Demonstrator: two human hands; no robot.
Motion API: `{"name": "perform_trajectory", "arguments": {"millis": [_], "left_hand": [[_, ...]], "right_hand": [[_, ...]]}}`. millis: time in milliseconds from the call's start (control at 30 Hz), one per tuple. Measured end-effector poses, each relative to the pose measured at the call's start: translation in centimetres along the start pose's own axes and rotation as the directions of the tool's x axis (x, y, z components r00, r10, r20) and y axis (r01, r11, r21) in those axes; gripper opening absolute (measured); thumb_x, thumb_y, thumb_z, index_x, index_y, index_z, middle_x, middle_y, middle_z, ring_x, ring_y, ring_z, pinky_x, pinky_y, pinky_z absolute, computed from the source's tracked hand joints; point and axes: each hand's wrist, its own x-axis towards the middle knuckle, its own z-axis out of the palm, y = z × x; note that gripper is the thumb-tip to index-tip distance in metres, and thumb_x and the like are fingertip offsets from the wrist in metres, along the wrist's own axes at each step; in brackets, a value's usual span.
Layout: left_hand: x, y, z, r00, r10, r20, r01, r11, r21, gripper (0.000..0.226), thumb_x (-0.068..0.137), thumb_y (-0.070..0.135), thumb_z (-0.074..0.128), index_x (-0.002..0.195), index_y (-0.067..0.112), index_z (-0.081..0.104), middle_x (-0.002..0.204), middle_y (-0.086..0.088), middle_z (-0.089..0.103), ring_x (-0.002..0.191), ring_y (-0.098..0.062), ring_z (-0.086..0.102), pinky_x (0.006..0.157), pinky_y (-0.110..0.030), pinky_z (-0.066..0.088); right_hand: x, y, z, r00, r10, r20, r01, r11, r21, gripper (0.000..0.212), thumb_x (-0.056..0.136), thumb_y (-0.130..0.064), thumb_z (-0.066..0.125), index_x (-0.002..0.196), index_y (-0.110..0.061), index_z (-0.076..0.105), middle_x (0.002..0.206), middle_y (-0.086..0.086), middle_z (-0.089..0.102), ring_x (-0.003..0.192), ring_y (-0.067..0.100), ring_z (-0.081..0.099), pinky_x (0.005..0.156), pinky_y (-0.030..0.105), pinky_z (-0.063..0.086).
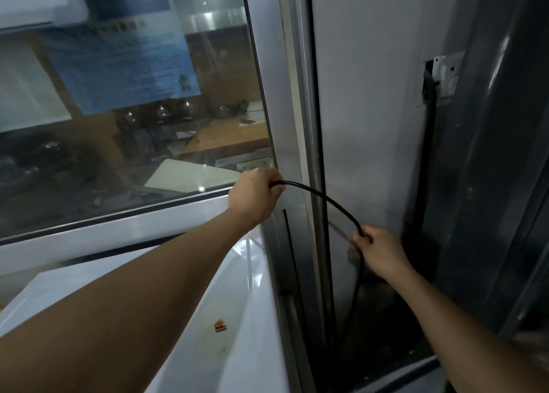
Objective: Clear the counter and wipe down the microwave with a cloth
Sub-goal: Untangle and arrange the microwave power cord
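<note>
Black cable point(323, 198) arched between gripping left hand point(255, 195), right hand point(378, 251).

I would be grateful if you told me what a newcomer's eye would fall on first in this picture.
First, the black cable arching in the middle, gripped by the left hand at one end and the right hand lower down. Next, the large window at upper left, with a blue poster behind the glass. Last, the white appliance under the left arm.

A large window point(133, 101) with a pale frame point(285, 101) reflects ceiling lights and a blue poster point(118, 63). Right of it, a grey wall point(365, 95) carries a white socket point(445, 77).
</note>
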Motion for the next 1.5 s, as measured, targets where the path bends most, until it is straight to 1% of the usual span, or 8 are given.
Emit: {"name": "perform_trajectory", "arguments": {"millis": [100,267,467,700,800,900,1233,1500], "left_hand": [[-0.1,1.3,-1.1,0.996,0.082,-0.029,-0.079,0.992,0.1,0.017,0.094,0.021,0.051,0.103,0.017,0.065,0.098,-0.002,0.066,0.086,-0.021,0.061,0.072,-0.033,0.052],[0.4,5.0,-4.0,0.982,0.19,-0.016,-0.188,0.979,0.081,0.016,0.092,0.021,0.052,0.103,0.018,0.064,0.104,-0.001,0.064,0.096,-0.023,0.06,0.08,-0.041,0.053],[1.2,7.6,-7.1,0.965,0.253,-0.061,-0.246,0.964,0.105,0.017,0.092,0.026,0.053,0.103,0.024,0.066,0.099,0.001,0.068,0.095,-0.022,0.062,0.075,-0.037,0.052],[1.5,6.0,-10.4,0.982,0.076,-0.172,-0.096,0.989,-0.111,0.011,0.094,0.024,0.05,0.094,0.019,0.061,0.086,0.0,0.066,0.082,-0.021,0.062,0.071,-0.039,0.054],[1.9,5.2,-11.7,0.986,-0.014,-0.165,-0.022,0.975,-0.219,0.01,0.094,0.021,0.049,0.09,0.018,0.058,0.085,-0.003,0.065,0.083,-0.022,0.063,0.077,-0.045,0.055],[1.8,5.5,-12.4,0.991,0.015,-0.129,-0.041,0.979,-0.198,0.01,0.095,0.019,0.049,0.096,0.02,0.059,0.09,-0.003,0.065,0.085,-0.022,0.063,0.079,-0.045,0.055],[1.1,12.2,-14.2,0.931,0.32,-0.174,-0.32,0.947,0.031,0.023,0.096,0.03,0.044,0.106,0.02,0.061,0.098,-0.003,0.065,0.091,-0.026,0.06,0.077,-0.042,0.053],[0.6,13.3,-15.6,0.968,0.133,-0.211,-0.232,0.793,-0.563,0.02,0.095,0.018,0.046,0.085,0.014,0.063,0.063,-0.002,0.056,0.054,-0.016,0.052,0.051,-0.024,0.045]], "right_hand": [[0.3,-2.9,-1.4,0.997,-0.022,-0.067,0.025,0.998,0.049,0.027,0.092,-0.013,0.055,0.067,-0.018,0.063,0.064,-0.004,0.064,0.061,0.009,0.059,0.054,0.013,0.042],[0.3,-9.2,-4.1,0.991,-0.105,-0.085,0.115,0.987,0.117,0.03,0.091,-0.01,0.055,0.062,-0.015,0.062,0.061,0.0,0.065,0.057,0.013,0.06,0.062,0.028,0.051],[-0.6,-14.7,-5.9,0.966,-0.238,-0.103,0.249,0.962,0.113,0.028,0.09,-0.013,0.057,0.062,-0.016,0.061,0.059,-0.001,0.064,0.046,0.0,0.058,0.046,0.011,0.044],[-2.0,-10.5,-6.8,0.984,-0.119,0.136,0.136,0.983,-0.122,0.006,0.091,-0.02,0.059,0.086,-0.024,0.059,0.083,-0.007,0.063,0.08,0.011,0.06,0.072,0.025,0.046],[-2.3,-8.4,-7.9,0.997,-0.078,0.018,0.08,0.981,-0.179,0.026,0.092,-0.015,0.057,0.067,-0.007,0.056,0.062,0.001,0.06,0.061,0.017,0.056,0.057,0.021,0.041],[-2.6,-9.3,-9.9,0.994,-0.074,-0.081,0.065,0.992,-0.105,0.022,0.092,-0.007,0.052,0.074,0.004,0.057,0.063,0.006,0.064,0.065,0.027,0.064,0.06,0.032,0.05],[-5.1,-18.7,-16.8,0.95,-0.219,-0.221,0.196,0.973,-0.124,0.022,0.095,-0.014,0.05,0.076,-0.009,0.059,0.078,0.012,0.066,0.074,0.027,0.066,0.071,0.043,0.058],[-8.4,-22.6,-21.0,0.966,-0.247,-0.069,0.222,0.939,-0.262,0.008,0.092,-0.015,0.056,0.086,-0.016,0.062,0.087,0.006,0.067,0.081,0.022,0.062,0.077,0.041,0.053]]}}
